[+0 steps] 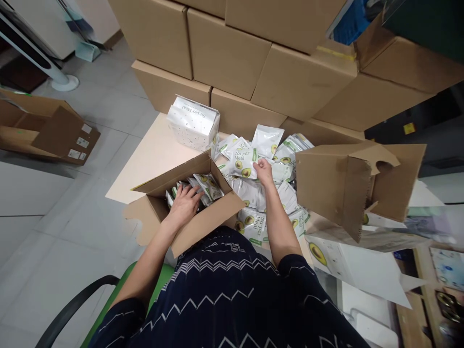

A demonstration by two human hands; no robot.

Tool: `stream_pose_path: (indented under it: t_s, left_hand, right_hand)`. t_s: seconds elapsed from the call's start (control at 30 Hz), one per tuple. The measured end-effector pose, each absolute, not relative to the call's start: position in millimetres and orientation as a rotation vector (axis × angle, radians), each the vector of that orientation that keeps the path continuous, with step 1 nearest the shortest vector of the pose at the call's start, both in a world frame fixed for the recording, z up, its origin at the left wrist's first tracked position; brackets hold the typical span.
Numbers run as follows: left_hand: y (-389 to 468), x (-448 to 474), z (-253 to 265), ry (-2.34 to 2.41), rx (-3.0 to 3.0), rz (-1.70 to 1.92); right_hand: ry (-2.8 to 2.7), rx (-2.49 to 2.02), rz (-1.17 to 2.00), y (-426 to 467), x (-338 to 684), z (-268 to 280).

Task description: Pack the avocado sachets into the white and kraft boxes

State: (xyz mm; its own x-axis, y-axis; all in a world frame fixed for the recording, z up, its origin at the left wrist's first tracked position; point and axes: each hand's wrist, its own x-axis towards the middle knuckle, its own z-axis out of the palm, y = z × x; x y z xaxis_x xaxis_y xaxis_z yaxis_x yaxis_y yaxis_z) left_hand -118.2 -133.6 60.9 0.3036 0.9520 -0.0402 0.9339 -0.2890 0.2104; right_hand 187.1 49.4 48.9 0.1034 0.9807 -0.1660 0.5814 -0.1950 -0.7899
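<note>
White glossy pouch [243, 160], "Su per Meal", avocado-printed: pinched by right hand [264, 170]. Left hand [184, 205]: fingers apart over packets [209, 187] in brown cardboard box [217, 212].

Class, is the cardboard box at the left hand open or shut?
Open: the cardboard box has flaps folded outward, and the left hand reaches inside, touching packets.

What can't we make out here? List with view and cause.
Left hand, gripping or just resting: head view, back of hand hides its palm side.
Lower sachets in the carton it reaches into: head view, covered by that hand and upper sachets.
Back of the Super Meal sachet in the right hand: head view, hidden by its front.
Floor carton labels: head view, too small.
</note>
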Motion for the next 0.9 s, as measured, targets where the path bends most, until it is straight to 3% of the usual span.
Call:
stream_pose_path:
  t_s: [0.2, 0.37, 0.67, 0.9]
  left_hand:
    - [-134.0, -118.1, 61.8, 1.728, 2.381, 0.157]
    - [-135.4, -116.5, 65.8, 1.707, 2.367, 0.205]
    - [-142.8, -113.7, 66.7, 1.718, 2.269, 0.201]
    - [-151.6, -126.5, 68.9, 1.835, 2.179, 0.150]
  right_hand:
    - [-1.687, -1.397, 0.471, -1.9, 177.7, 142.1]
    - [-1.901, -1.271, 0.482, -50.8, 148.0, 198.5]
    - [-2.823, -1.376, 0.273, -75.0, 64.6, 161.2]
    - [-2.910, -1.596, 0.505, -60.8, 40.8, 118.4]
